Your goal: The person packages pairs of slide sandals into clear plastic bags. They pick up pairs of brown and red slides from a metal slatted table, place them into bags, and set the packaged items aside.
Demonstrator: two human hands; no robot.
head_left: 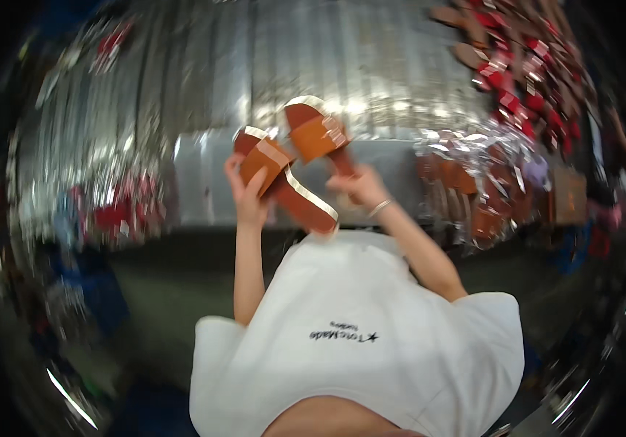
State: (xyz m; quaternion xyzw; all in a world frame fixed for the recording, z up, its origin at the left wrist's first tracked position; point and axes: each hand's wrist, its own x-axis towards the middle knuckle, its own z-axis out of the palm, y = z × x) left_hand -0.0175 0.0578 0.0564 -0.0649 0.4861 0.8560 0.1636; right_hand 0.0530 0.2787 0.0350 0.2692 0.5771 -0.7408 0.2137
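Observation:
Two brown slide sandals with pale shiny edges are held up in front of me, above the grey work surface. My left hand [249, 186] grips the left sandal [305, 205] around its wide tan strap, its heel slanting down toward my chest. The right sandal [316, 138] points away from me, its strap bearing a see-through or shiny patch that blurs too much to make out. By the heel end, my right hand [360, 186] is closed on this second sandal; its fingertips are partly hidden. The two sandals are close together, toes pointing away.
A ridged metal surface [203, 73] stretches away beyond the grey ledge [207, 182]. To the right are several brown sandals in clear plastic [473, 189], a cardboard box [569, 197] and a heap of red and brown sandals [520, 80]. Red wrapped items [120, 207] lie at the left.

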